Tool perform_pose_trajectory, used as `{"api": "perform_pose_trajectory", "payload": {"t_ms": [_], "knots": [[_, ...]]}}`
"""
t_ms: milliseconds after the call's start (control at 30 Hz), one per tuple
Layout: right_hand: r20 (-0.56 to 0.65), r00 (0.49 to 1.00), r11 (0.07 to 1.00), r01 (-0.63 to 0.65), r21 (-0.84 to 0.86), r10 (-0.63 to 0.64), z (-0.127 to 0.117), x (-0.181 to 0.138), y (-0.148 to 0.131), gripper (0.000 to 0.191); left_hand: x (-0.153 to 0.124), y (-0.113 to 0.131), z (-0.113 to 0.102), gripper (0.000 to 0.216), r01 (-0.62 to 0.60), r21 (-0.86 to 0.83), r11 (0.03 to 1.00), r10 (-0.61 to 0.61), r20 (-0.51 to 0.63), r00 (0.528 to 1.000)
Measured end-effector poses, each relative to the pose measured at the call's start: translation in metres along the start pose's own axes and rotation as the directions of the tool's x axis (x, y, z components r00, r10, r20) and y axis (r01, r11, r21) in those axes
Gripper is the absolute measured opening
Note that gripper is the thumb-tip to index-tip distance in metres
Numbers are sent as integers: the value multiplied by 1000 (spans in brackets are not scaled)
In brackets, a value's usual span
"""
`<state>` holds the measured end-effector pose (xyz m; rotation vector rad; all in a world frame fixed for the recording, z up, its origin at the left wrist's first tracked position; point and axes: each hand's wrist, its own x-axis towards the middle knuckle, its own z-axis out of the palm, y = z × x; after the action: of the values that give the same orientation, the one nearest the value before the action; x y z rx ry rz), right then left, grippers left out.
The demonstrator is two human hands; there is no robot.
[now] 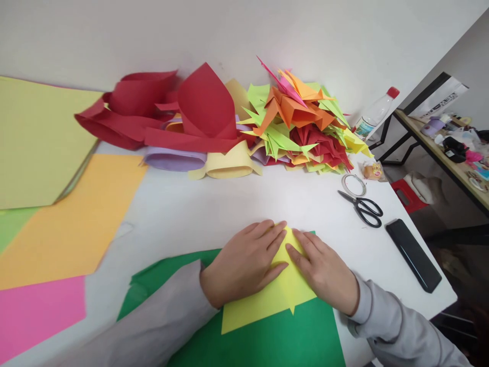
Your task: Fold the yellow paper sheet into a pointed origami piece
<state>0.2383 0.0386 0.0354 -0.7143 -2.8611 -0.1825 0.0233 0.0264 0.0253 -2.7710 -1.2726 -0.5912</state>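
Note:
A folded yellow paper point(267, 303) lies on a green sheet point(290, 336) near the front of the white table point(214, 204). My left hand point(244, 262) lies flat on the yellow paper's upper left part, fingers stretched out and together. My right hand point(324, 270) presses flat on its upper right part, fingertips meeting the left hand's at the paper's top point. Both hands hold nothing; they press the paper down.
A heap of folded paper shapes point(301, 127) and curled red paper point(171, 114) sits at the back. Large yellow-green, orange point(76, 219) and pink point(38, 311) sheets lie left. Scissors point(362, 206), a tape roll point(353, 184), a black phone point(412, 254) and a bottle point(376, 112) are on the right.

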Motion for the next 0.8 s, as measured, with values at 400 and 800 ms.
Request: {"api": "perform_pose_trajectory", "payload": {"t_ms": [400,800], "knots": [[-5,1000,999,-31,19,31,3,-2,-2,32,0,0,1,45,4,-10,1000,-4,-7,1000],[-8,999,998,-44,40,44,3,-1,-2,32,0,0,1,44,2,-12,1000,-2,-12,1000]]}}
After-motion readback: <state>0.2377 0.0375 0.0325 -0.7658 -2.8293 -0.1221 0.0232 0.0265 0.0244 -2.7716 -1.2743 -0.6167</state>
